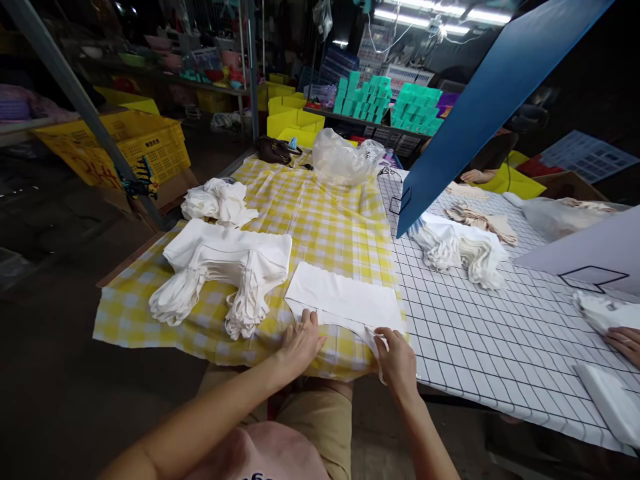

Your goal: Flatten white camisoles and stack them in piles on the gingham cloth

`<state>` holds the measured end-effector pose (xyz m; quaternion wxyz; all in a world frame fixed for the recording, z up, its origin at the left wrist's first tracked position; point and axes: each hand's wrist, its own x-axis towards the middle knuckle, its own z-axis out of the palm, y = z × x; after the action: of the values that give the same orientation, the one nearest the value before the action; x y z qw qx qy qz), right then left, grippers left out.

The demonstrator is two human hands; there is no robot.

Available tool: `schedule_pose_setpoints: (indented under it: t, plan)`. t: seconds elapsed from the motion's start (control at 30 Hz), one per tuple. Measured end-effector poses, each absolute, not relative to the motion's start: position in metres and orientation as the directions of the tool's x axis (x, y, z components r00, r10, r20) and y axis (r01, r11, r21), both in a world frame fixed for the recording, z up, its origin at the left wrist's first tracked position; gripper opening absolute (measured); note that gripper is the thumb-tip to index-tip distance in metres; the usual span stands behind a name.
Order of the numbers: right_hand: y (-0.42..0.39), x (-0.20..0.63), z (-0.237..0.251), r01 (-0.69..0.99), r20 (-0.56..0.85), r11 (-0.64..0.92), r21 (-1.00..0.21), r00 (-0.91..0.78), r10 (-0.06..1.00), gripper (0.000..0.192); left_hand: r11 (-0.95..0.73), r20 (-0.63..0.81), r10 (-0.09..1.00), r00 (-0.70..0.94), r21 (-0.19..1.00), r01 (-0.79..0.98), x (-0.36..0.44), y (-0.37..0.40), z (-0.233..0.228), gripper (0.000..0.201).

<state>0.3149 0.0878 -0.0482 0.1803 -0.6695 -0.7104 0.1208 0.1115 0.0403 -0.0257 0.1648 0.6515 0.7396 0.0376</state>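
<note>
Head view: left hand (300,343) lies open, flat on white cloth (345,300) at the tabletop's (330,220) near edge; right hand (397,360) pinches its hem.

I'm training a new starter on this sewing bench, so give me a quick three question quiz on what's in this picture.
1. True or false: both hands rest on the near edge of the flat white fabric piece.
2. Which cloth lies under that piece: A) white grid cloth, B) yellow checked cloth, C) blue board?
3. What lies just left of the flat piece?

Key
1. True: left hand and right hand both touch it.
2. B.
3. A stack of white garments.
</note>
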Motion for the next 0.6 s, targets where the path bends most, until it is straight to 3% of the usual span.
schedule_pose_setpoints:
  t: [0.27,0.6]
  plan:
    - [0.115,0.310,-0.032,0.827,0.160,0.137,-0.546,-0.057,0.985,0.033,0.167,-0.253,0.964,-0.087,0.317,0.934,0.113,0.054,-0.032,0.026]
    - [0.145,0.304,-0.032,0.797,0.150,0.109,-0.594,-0.023,0.988,0.035,0.195,-0.257,0.965,-0.052,0.574,0.795,0.081,0.081,-0.019,0.011]
